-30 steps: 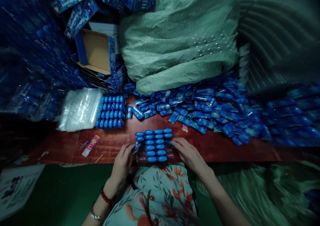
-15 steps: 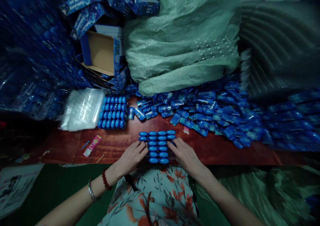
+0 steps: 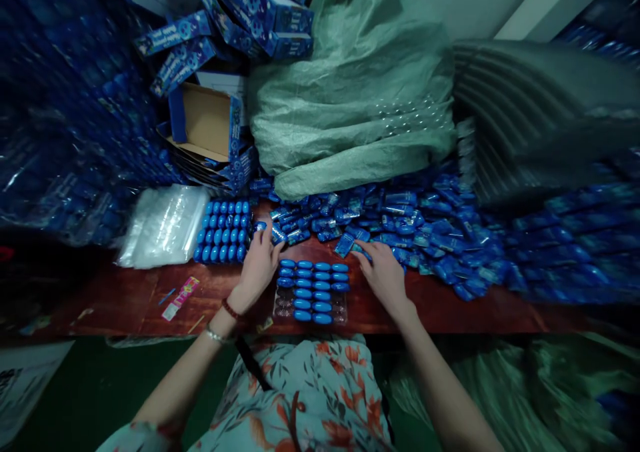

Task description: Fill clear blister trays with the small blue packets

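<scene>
A clear plastic tray (image 3: 284, 309) lies on the red-brown table in front of me. Blue oval capsules (image 3: 313, 285) fill its two middle columns and the upper part of the outer columns; the lower outer cells show bare. Beyond the tray's left corner, the fingers of my left hand (image 3: 259, 262) close around a small blue packet (image 3: 259, 226). My right hand (image 3: 384, 275) is at the near edge of a heap of similar blue packets (image 3: 400, 222), its thumb and fingers pinching one packet there. Its fingertips partly cover that packet.
A filled block of blue capsules (image 3: 223, 232) stands at the left, beside clear plastic bags (image 3: 163, 229). Behind are open cardboard boxes (image 3: 207, 122) and a large green sack (image 3: 350, 119). A pink wrapper (image 3: 181, 299) lies front left. Blue stacks rise at both sides.
Both hands have left the sides of the tray and moved forward to the blue packets, the left one up and leftward, the right one up and outward. The view has shifted slightly.
</scene>
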`<state>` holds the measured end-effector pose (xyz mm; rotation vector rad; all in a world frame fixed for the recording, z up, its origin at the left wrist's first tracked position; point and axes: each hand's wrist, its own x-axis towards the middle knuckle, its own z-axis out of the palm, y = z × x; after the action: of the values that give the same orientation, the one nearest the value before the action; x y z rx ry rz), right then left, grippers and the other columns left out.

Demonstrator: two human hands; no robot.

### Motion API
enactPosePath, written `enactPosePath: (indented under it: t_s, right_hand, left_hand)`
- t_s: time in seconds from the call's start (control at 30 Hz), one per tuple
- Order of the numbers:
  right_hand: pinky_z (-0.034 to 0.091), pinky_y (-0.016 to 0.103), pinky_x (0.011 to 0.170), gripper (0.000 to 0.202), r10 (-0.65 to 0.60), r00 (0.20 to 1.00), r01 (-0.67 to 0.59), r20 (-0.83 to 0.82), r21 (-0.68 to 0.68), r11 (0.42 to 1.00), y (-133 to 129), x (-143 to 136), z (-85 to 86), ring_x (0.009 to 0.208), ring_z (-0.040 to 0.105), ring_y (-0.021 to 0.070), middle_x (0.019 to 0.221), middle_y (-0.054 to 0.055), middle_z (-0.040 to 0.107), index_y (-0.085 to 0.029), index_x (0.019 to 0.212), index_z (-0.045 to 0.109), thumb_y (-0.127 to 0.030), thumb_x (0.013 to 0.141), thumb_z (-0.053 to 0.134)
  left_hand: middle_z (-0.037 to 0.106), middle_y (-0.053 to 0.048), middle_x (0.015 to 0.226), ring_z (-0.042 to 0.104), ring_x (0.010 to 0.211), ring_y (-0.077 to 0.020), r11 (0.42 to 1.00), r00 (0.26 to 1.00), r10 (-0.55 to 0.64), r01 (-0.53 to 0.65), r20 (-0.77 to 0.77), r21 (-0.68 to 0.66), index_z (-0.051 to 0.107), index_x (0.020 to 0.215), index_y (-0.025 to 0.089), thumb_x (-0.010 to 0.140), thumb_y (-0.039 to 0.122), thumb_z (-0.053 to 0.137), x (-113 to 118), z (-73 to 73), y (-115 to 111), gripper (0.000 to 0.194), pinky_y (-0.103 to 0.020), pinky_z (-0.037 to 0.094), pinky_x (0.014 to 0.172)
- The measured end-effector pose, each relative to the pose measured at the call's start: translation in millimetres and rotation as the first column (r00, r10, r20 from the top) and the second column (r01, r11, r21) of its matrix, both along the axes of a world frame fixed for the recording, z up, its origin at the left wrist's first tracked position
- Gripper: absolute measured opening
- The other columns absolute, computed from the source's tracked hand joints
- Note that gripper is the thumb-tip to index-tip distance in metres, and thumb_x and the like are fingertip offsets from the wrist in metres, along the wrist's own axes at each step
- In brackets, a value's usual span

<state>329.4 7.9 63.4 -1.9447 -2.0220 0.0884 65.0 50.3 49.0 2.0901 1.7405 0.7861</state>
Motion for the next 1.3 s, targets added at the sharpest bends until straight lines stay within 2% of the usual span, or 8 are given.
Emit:
enactPosePath:
  t_s: [0.13, 0.33, 0.47, 0.63, 0.87, 0.97, 1.07, 1.3]
  right_hand:
    - [0.046, 0.035, 0.075, 0.056, 0.103, 0.983, -0.057, 0.151, -0.284, 0.957, 48.7, -1.5, -2.7, 0.095, 0.057, 0.0273, 0.11, 0.013, 0.054, -0.02, 0.129, 0.045, -0.046, 0.081, 0.059]
    - [0.044, 0.029, 0.063, 0.055, 0.096, 0.994, -0.076, 0.053, -0.302, 0.95, 50.4, -0.9, -13.6, 0.081, 0.06, 0.023, 0.103, 0.01, 0.052, -0.017, 0.11, 0.048, -0.054, 0.073, 0.065]
    - [0.045, 0.031, 0.064, 0.043, 0.097, 0.988, -0.118, -0.124, -0.179, 0.977, 35.2, 7.2, -25.0, 0.078, 0.06, 0.0225, 0.096, 0.008, 0.057, -0.016, 0.105, 0.047, -0.048, 0.079, 0.06]
    - [0.047, 0.035, 0.079, 0.024, 0.078, 0.885, -0.064, -0.459, 0.047, 0.997, -3.1, 28.4, -24.4, 0.088, 0.059, 0.021, 0.094, 0.006, 0.06, -0.02, 0.098, 0.053, -0.04, 0.086, 0.052]
    - [0.055, 0.028, 0.056, 0.033, -0.082, 0.625, -0.081, -0.777, -0.169, 0.982, -80.0, 39.0, -11.9, 0.072, 0.063, 0.0164, 0.097, 0.005, 0.061, -0.023, 0.108, 0.053, -0.039, 0.08, 0.061]
    - [0.056, 0.029, 0.066, 0.023, -0.021, 0.716, -0.051, -0.697, -0.081, 0.995, -88.2, 17.3, -18.1, 0.079, 0.064, 0.0173, 0.091, 0.004, 0.062, -0.022, 0.1, 0.054, -0.034, 0.081, 0.062]
    - [0.054, 0.032, 0.08, 0.017, 0.228, 0.836, -0.228, -0.499, 0.062, 0.972, -84.4, 1.1, -20.0, 0.092, 0.061, 0.018, 0.098, 0.007, 0.062, -0.021, 0.105, 0.056, -0.021, 0.088, 0.051]
    - [0.051, 0.031, 0.072, 0.036, 0.596, 0.801, -0.595, 0.048, -0.035, 0.803, -71.5, -6.4, 3.5, 0.088, 0.055, 0.0192, 0.097, 0.011, 0.06, -0.016, 0.114, 0.055, -0.005, 0.089, 0.033]
  left_hand:
    - [0.044, -0.02, 0.124, 0.058, 0.104, -0.0286, 0.988, 0.976, -0.026, -0.008, -0.215, -0.155, 0.032, 0.136, 0.013, 0.08, 0.024, 0.062, 14.1, 0.6, 34.3, 0.064, -0.037, 0.05, 0.08]
    - [0.039, -0.021, 0.135, 0.056, 0.11, -0.0273, 0.984, 0.964, -0.161, 0.14, -0.212, -0.111, 0.04, 0.128, 0.013, 0.085, 0.015, 0.049, -0.8, -13.0, 31.0, 0.045, -0.041, 0.047, 0.09]
    - [0.045, -0.018, 0.133, 0.05, 0.118, -0.0253, 0.988, 0.988, -0.152, 0.152, 0.0, 0.014, 0.036, 0.132, 0.014, 0.09, 0.017, 0.04, -9.3, -11.8, 2.0, 0.043, -0.043, 0.043, 0.098]
    - [0.053, -0.01, 0.112, 0.055, 0.105, -0.0199, 0.969, 0.98, 0.119, -0.15, 0.159, 0.194, 0.053, 0.115, 0.018, 0.091, 0.023, 0.043, -30.5, 11.4, -53.4, 0.026, -0.037, 0.047, 0.092]
    - [0.058, -0.002, 0.086, 0.06, 0.078, -0.0144, 0.971, 0.962, 0.054, -0.113, 0.266, 0.211, 0.052, 0.102, 0.02, 0.086, 0.02, 0.054, -46.9, -5.0, -128.9, 0.016, -0.028, 0.053, 0.07]
    - [0.06, -0.003, 0.088, 0.062, 0.08, -0.0146, 0.979, 0.971, -0.037, -0.012, 0.236, 0.201, 0.052, 0.102, 0.02, 0.087, 0.02, 0.052, -36.3, -25.2, -127.7, 0.015, -0.028, 0.055, 0.071]
    - [0.06, -0.007, 0.099, 0.062, 0.089, -0.0151, 0.962, 0.978, -0.197, 0.18, 0.067, 0.205, 0.05, 0.115, 0.021, 0.091, 0.016, 0.043, -31.9, -34.7, -112.0, 0.025, -0.028, 0.054, 0.075]
    - [0.06, -0.01, 0.097, 0.055, 0.082, -0.0171, 0.774, 0.767, -0.582, 0.624, -0.272, 0.105, 0.05, 0.117, 0.016, 0.091, 0.013, 0.037, -34.9, 1.7, -74.5, 0.03, -0.03, 0.05, 0.072]
